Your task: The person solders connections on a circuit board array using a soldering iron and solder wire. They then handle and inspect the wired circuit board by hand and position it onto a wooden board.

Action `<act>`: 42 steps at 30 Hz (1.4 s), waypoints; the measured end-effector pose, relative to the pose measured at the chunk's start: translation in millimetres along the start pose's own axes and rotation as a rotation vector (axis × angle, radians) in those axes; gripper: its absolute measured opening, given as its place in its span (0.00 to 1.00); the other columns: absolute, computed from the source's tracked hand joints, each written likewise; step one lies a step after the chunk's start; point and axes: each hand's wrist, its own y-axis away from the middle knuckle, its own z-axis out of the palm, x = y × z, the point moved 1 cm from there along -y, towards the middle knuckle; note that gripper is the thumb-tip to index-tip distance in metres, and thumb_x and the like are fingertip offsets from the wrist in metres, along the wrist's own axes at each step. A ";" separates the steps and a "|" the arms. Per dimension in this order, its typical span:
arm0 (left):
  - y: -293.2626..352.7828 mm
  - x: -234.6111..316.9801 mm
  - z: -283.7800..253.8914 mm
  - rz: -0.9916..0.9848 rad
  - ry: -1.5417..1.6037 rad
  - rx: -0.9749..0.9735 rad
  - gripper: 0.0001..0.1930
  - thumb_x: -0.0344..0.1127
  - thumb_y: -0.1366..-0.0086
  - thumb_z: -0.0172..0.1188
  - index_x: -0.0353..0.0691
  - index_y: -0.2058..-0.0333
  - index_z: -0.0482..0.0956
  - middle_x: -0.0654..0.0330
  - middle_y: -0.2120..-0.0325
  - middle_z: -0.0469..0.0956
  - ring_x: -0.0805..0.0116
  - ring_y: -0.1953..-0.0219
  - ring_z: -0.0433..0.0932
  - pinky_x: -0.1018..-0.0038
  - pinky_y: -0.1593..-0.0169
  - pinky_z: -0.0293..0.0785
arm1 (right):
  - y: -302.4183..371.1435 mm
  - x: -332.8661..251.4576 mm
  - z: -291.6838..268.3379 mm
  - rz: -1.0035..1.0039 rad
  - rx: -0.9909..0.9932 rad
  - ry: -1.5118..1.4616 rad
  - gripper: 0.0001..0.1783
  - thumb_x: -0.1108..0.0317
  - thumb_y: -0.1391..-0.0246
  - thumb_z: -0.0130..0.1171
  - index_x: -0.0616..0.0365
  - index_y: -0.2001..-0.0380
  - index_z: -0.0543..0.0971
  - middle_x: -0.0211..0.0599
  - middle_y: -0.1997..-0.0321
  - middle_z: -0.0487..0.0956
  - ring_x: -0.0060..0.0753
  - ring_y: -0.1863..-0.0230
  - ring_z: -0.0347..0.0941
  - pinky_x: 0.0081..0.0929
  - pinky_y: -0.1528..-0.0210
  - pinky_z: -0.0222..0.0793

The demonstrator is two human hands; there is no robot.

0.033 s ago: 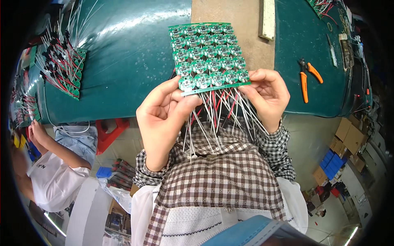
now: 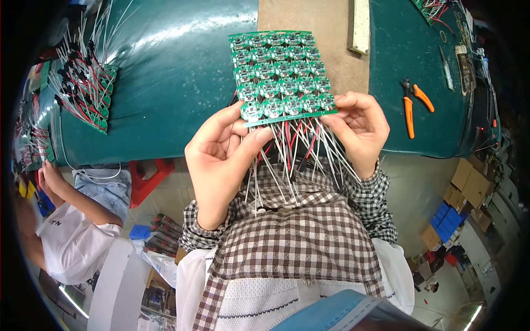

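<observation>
A green circuit board panel (image 2: 281, 71), made up of several rows of small round boards, is held up between my two hands at the table's near edge. My left hand (image 2: 221, 146) pinches its near left corner between thumb and fingers. At the near right corner my right hand (image 2: 360, 128) grips it the same way, thumb below the edge. From beneath the panel a bunch of white, red and black wires (image 2: 292, 146) hangs down toward my checked apron. The panel's underside is hidden.
On the green table (image 2: 182, 83), another wired board panel (image 2: 91, 83) lies at the left. Orange-handled cutters (image 2: 413, 105) lie at the right, near a thin pen-like tool (image 2: 446, 69). A pale bar (image 2: 359, 27) rests on a brown sheet (image 2: 309, 16). A co-worker (image 2: 77, 231) sits at the left.
My left thumb has shifted very slightly along the panel's near edge. The panel has barely moved, and the right hand stays in place.
</observation>
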 end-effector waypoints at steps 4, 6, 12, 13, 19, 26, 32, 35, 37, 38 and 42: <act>-0.1 -0.1 4.4 0.073 -0.041 0.088 0.21 0.19 0.45 0.59 0.26 0.51 0.69 0.57 0.70 0.78 0.80 0.69 0.75 0.88 0.70 0.68 | -6.9 -4.4 7.9 0.119 -0.049 -0.015 0.32 0.77 0.59 0.67 0.68 0.49 0.67 0.38 0.61 0.75 0.22 0.63 0.74 0.19 0.59 0.72; 10.4 -2.9 8.9 0.461 -0.589 0.148 0.21 0.22 0.49 0.63 0.29 0.53 0.73 0.57 0.70 0.79 0.79 0.73 0.76 0.85 0.72 0.69 | -8.3 -11.4 7.3 0.199 -0.192 -0.082 0.58 0.52 0.67 0.74 0.64 0.37 0.52 0.41 0.50 0.70 0.29 0.52 0.69 0.28 0.47 0.64; 17.1 0.1 54.1 0.884 -0.684 -0.212 0.22 0.26 0.58 0.69 0.33 0.60 0.78 0.53 0.72 0.78 0.60 0.74 0.78 0.74 0.72 0.75 | 8.9 6.0 1.3 0.263 -0.253 -0.458 0.58 0.39 0.67 0.68 0.61 0.38 0.54 0.44 0.37 0.59 0.36 0.40 0.58 0.38 0.40 0.56; 15.0 4.1 57.6 0.900 -0.589 -0.291 0.22 0.27 0.58 0.70 0.31 0.61 0.78 0.52 0.72 0.78 0.62 0.75 0.78 0.75 0.72 0.75 | 12.5 17.8 0.7 0.226 -0.160 -0.611 0.60 0.37 0.68 0.67 0.60 0.38 0.53 0.44 0.37 0.58 0.38 0.39 0.58 0.39 0.40 0.57; 31.7 8.6 30.7 0.777 -0.290 -0.283 0.13 0.20 0.53 0.63 0.32 0.64 0.79 0.59 0.80 0.73 0.75 0.83 0.67 0.81 0.81 0.61 | -15.7 -45.8 9.3 0.420 -0.018 -0.766 0.60 0.42 0.66 0.69 0.58 0.36 0.49 0.69 0.40 0.57 0.63 0.41 0.59 0.51 0.45 0.67; 31.9 1.5 29.4 0.586 -0.088 -0.109 0.05 0.20 0.43 0.57 0.31 0.67 0.78 0.65 0.75 0.68 0.84 0.80 0.62 0.87 0.77 0.54 | 1.1 -19.2 -8.1 0.153 -0.492 -1.271 0.65 0.46 0.74 0.74 0.56 0.36 0.48 0.70 0.39 0.55 0.63 0.43 0.60 0.59 0.44 0.58; 30.0 -7.4 41.2 0.505 -0.016 -0.143 0.06 0.22 0.45 0.60 0.33 0.67 0.78 0.67 0.75 0.68 0.87 0.81 0.56 0.87 0.80 0.49 | 29.3 -32.4 -2.1 0.111 -0.283 -1.127 0.64 0.40 0.70 0.70 0.60 0.36 0.48 0.63 0.37 0.55 0.57 0.38 0.56 0.55 0.38 0.53; 31.9 -8.6 42.1 0.522 -0.171 -0.194 0.07 0.22 0.47 0.62 0.34 0.68 0.78 0.68 0.77 0.69 0.88 0.83 0.55 0.86 0.81 0.48 | 31.2 -34.3 -3.5 0.115 -0.271 -1.060 0.63 0.39 0.69 0.70 0.60 0.36 0.49 0.61 0.37 0.55 0.56 0.38 0.57 0.54 0.38 0.53; 33.2 -12.8 43.5 0.503 -0.131 -0.197 0.06 0.22 0.47 0.62 0.33 0.68 0.78 0.67 0.76 0.70 0.88 0.83 0.55 0.86 0.81 0.48 | 33.6 -39.8 -9.2 0.110 -0.239 -0.990 0.63 0.39 0.69 0.70 0.60 0.36 0.49 0.60 0.37 0.55 0.55 0.38 0.57 0.53 0.38 0.53; 33.6 -14.2 42.9 0.481 -0.097 -0.186 0.06 0.22 0.47 0.62 0.33 0.68 0.78 0.67 0.76 0.70 0.88 0.83 0.56 0.87 0.81 0.48 | 34.7 -42.3 -11.7 0.108 -0.223 -0.956 0.63 0.39 0.69 0.69 0.60 0.36 0.49 0.60 0.37 0.55 0.54 0.38 0.57 0.52 0.38 0.54; 32.0 -11.4 37.9 0.521 -0.100 -0.134 0.03 0.21 0.43 0.57 0.31 0.69 0.76 0.67 0.77 0.65 0.84 0.80 0.59 0.86 0.77 0.54 | 36.5 -50.3 -19.4 0.106 -0.173 -0.830 0.63 0.39 0.69 0.69 0.61 0.36 0.50 0.58 0.37 0.55 0.51 0.38 0.57 0.49 0.38 0.54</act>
